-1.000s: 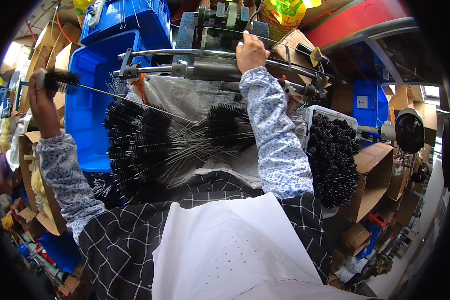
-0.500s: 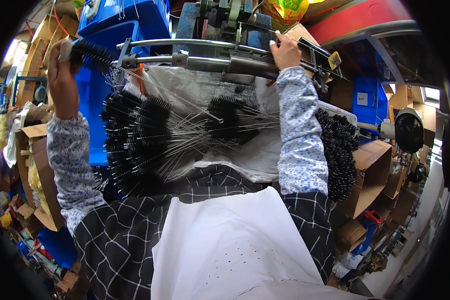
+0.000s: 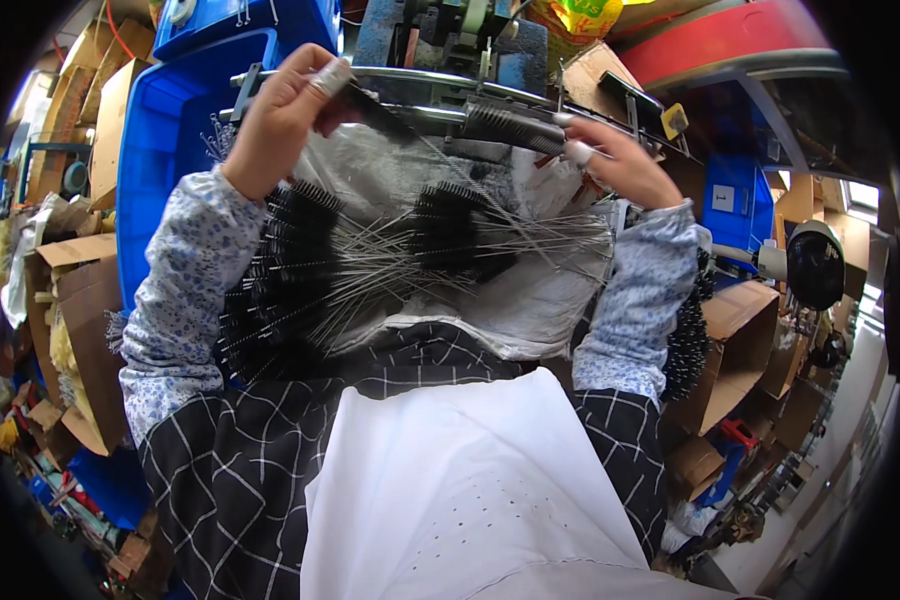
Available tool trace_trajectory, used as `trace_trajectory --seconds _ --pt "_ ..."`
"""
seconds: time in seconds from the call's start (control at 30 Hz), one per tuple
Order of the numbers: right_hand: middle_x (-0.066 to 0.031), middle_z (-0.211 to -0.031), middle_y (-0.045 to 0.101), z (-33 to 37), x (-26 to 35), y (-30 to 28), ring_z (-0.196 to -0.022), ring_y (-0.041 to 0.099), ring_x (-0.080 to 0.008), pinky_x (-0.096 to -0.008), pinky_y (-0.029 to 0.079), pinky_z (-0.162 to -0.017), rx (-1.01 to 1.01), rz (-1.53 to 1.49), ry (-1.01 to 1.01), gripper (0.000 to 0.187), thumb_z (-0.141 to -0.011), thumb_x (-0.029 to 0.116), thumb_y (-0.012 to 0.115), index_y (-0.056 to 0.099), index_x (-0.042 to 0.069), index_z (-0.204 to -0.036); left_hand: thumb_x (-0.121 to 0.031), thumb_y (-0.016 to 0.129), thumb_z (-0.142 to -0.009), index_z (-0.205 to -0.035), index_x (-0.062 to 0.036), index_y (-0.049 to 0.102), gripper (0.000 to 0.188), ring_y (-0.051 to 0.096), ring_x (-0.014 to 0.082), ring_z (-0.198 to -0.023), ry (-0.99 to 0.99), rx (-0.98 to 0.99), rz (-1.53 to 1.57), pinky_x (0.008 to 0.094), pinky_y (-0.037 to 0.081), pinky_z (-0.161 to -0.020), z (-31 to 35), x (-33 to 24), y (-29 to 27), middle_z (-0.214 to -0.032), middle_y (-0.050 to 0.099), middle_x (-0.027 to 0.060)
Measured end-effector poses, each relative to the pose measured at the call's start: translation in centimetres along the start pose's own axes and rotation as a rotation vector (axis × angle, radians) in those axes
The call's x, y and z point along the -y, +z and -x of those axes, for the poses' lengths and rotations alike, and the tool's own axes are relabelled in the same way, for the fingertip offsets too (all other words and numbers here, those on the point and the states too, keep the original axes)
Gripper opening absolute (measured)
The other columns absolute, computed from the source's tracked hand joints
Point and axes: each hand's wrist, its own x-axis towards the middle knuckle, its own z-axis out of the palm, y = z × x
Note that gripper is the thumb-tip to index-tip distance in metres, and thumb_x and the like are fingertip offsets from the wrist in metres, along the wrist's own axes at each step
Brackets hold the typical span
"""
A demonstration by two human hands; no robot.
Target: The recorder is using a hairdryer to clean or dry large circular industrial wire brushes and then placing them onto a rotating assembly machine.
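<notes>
My left hand (image 3: 292,122), with a white wrap on a finger, is closed on the bristled end of a black wire-handled brush (image 3: 382,114). The bare twisted wire of this brush slants down to the right over the pile. My right hand (image 3: 625,165), its fingertips also wrapped in white, pinches the end of a second black twisted-wire brush (image 3: 510,123) in front of the machine's metal rods (image 3: 420,113). Below both hands, several black brushes (image 3: 295,270) lie in bundles on my lap, their thin wire handles crossing in the middle. A pale sheet (image 3: 360,160) lies under them.
A blue and metal machine (image 3: 515,60) stands ahead. Blue bins (image 3: 155,130) are at the left. More black brushes (image 3: 688,345) show beside my right forearm. Cardboard boxes (image 3: 735,330) and a black fan (image 3: 816,265) are at the right, more boxes (image 3: 90,310) at the left.
My left hand has swung right and inward with its brush. My right hand has moved back from the machine, down and to the right, drawing a brush with it.
</notes>
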Motion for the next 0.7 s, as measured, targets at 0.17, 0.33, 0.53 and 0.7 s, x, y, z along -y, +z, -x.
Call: trace_trajectory --seconds 0.17,0.33,0.53,0.7 --pt "-0.0132 -0.077 0.058 -1.5 5.6 9.0 -0.071 0.055 -0.0229 -0.0321 0.044 -0.065 -0.020 -0.300 -0.183 0.027 -0.086 0.025 0.044 0.049 0.000 -0.096 -0.020 0.038 -0.090 -0.087 -0.0033 0.041 0.017 0.042 0.0057 -0.054 -0.081 0.063 -0.017 0.0183 0.035 -0.050 -0.7 3.2 5.6 -0.065 0.053 0.0029" --pt "-0.0106 -0.076 0.060 -6.7 1.1 7.5 -0.069 0.056 -0.0245 -0.0332 0.045 -0.066 -0.631 0.295 -0.101 0.021 -0.082 0.019 0.046 0.055 0.008 -0.098 -0.022 0.041 -0.088 -0.098 -0.0019 0.039 0.023 0.053 0.0198 -0.065 -0.322 0.140 -0.540 0.0311 0.042 -0.060 2.8 3.7 -2.6 -0.073 0.056 0.0132" --pt "-0.0016 -0.083 0.061 -10.6 -2.5 5.5 -0.083 0.051 -0.0222 -0.0374 0.038 -0.075 -0.772 0.695 0.065 0.026 -0.079 0.023 0.049 0.059 0.021 -0.102 -0.020 0.053 -0.082 -0.082 0.0017 0.048 0.022 0.049 0.0217 -0.065 -0.460 0.172 -0.831 0.0313 0.040 -0.062 6.5 7.3 -6.0 -0.070 0.052 0.0129" --pt "0.0002 -0.081 0.060 -11.4 -2.9 5.3 -0.081 0.050 -0.0211 -0.0373 0.037 -0.073 -0.772 0.693 -0.002 0.025 -0.079 0.022 0.049 0.059 0.022 -0.102 -0.015 0.051 -0.082 -0.082 0.0015 0.046 0.017 0.041 0.0128 -0.062 -0.368 0.107 -0.669 0.0263 0.037 -0.060 6.9 8.4 -6.0 -0.066 0.046 0.0065"
